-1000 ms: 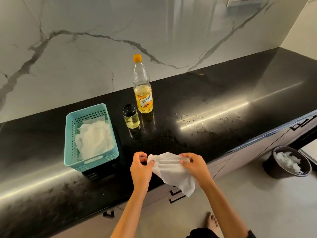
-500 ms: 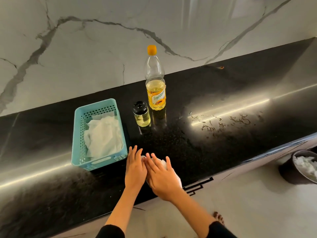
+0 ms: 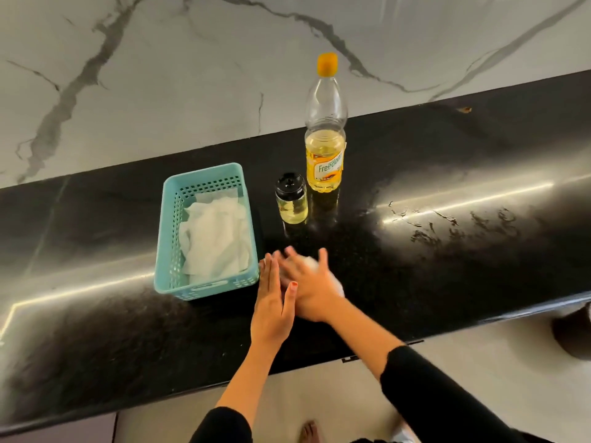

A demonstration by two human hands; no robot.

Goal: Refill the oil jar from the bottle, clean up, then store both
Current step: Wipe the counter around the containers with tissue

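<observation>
The oil bottle (image 3: pixel 325 148) with an orange cap stands upright at the back of the black counter (image 3: pixel 447 282), capped and partly full. Just left and in front of it is the small oil jar (image 3: pixel 291 203) with a black lid, holding yellow oil. In front of the jar my right hand (image 3: pixel 308 282) presses flat on a white tissue (image 3: pixel 337 287), which shows only at the hand's edges. My left hand (image 3: pixel 271 308) lies flat on the counter beside it, fingers straight, thumb touching the right hand.
A teal plastic basket (image 3: pixel 169 231) with white tissues inside sits left of my hands. Oil smears (image 3: pixel 447 225) glisten on the counter to the right. A marble wall (image 3: pixel 160 75) runs behind. A dark bin (image 3: pixel 572 330) shows at the right edge, below the counter.
The tissue went from being held up in both hands to lying under my flat right hand on the counter. Both hands have slid a little farther in toward the jar.
</observation>
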